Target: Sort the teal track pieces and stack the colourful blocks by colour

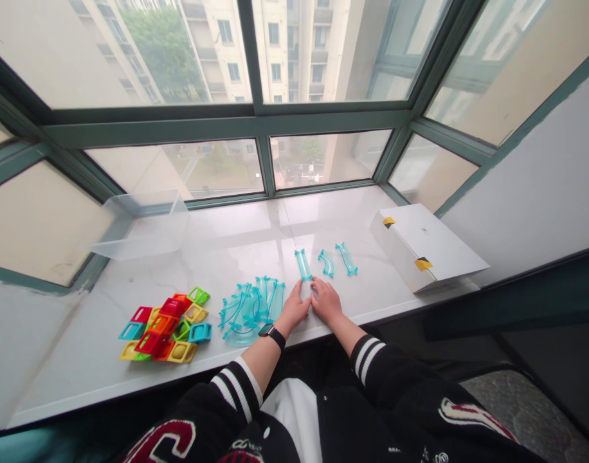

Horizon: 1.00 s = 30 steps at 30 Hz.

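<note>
A clear blue straight track piece [301, 264] lies on the white sill, pointing away from me. At its near end my left hand [297, 306] and my right hand [325, 299] meet, fingers closed in pinches on that end. My fingers partly hide the end. Right of it lie a curved clear blue track piece [326, 263] and another straight track piece [346, 259], apart from each other. Beside my left wrist is a heap of clear blue track pieces [251, 305], straight and curved, overlapping.
A pile of red, orange, yellow, green and blue plastic frame blocks [164, 325] sits at the left. Behind it stands a clear plastic bin [144, 225]. A white box [424, 247] with yellow-black tabs stands at the right. Window frames [227, 128] border the white sill [217, 238].
</note>
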Available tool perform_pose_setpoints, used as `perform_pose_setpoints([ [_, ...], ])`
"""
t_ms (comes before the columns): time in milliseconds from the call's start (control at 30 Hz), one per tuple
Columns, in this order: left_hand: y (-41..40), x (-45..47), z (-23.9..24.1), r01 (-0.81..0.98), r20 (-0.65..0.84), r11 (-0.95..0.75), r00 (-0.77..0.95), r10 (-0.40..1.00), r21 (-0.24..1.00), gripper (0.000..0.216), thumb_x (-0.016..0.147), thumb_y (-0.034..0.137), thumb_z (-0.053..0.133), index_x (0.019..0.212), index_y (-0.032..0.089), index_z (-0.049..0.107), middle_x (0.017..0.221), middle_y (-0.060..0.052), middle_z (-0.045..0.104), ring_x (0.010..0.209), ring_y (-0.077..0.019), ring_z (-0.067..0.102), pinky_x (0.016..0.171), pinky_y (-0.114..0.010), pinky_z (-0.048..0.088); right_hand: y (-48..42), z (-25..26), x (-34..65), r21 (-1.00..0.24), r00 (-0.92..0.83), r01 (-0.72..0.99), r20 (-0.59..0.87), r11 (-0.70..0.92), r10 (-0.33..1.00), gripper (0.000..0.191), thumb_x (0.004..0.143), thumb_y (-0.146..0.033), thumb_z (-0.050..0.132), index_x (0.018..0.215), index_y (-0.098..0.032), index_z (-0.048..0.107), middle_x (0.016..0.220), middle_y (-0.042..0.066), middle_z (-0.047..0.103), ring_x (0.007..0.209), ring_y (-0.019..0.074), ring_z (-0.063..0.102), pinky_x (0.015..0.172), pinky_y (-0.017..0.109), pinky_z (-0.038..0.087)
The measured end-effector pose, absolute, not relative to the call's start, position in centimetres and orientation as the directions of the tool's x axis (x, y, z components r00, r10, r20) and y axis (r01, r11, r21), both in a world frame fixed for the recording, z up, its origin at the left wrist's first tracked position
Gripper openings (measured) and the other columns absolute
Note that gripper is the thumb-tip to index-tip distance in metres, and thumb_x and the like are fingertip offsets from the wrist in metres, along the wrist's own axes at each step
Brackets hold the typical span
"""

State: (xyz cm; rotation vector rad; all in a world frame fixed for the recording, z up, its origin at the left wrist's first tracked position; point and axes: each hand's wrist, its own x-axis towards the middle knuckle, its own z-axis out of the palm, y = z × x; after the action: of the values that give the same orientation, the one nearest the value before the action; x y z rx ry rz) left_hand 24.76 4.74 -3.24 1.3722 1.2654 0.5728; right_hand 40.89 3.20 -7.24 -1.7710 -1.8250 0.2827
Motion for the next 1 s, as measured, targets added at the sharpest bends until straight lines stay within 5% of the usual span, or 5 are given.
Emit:
perform_pose_setpoints([
  [167,4.7,24.7,-3.0,0.361,-0.324,0.212,0.285,0.902,0.908,0.096,0.087,0.051,0.075,0.166,0.019,0.033,0.129,-0.015,0.069,0.086,-0.0245,0.073,0.089,-0.038,0.06,3.3,-7.7,40.9,-0.52,0.041,0.847,0.263,0.106,0.964,0.032,0.088,-0.013,0.058,0.117,-0.023,0.069,0.148,0.008,0.065,0.119,0.0283,0.065,0.106,0.045,0.051],
  [400,4.7,24.8,-2.8,0.436,-0.339,0.186,0.305,0.89,0.881,0.093,0.093,0.053,0.068,0.168,0.019,0.026,0.126,-0.016,0.07,0.06,-0.0147,0.064,0.069,-0.033,0.059,3.3,-7.5,40.9,-0.531,0.048,0.841,0.258,0.1,0.965,0.032,0.088,-0.013,0.059,0.117,-0.022,0.069,0.148,0.008,0.065,0.121,0.0289,0.064,0.107,0.045,0.051],
  [1000,4.7,24.8,-3.9,0.478,-0.288,0.123,0.291,0.912,0.87,0.082,0.095,0.037,0.065,0.166,0.018,0.029,0.141,-0.017,0.065,0.061,-0.011,0.062,0.071,-0.031,0.061,3.2,-7.0,40.8,-0.55,0.059,0.831,0.231,0.08,0.971,0.033,0.087,-0.011,0.056,0.116,-0.021,0.07,0.145,0.008,0.067,0.122,0.0274,0.063,0.109,0.043,0.049],
])
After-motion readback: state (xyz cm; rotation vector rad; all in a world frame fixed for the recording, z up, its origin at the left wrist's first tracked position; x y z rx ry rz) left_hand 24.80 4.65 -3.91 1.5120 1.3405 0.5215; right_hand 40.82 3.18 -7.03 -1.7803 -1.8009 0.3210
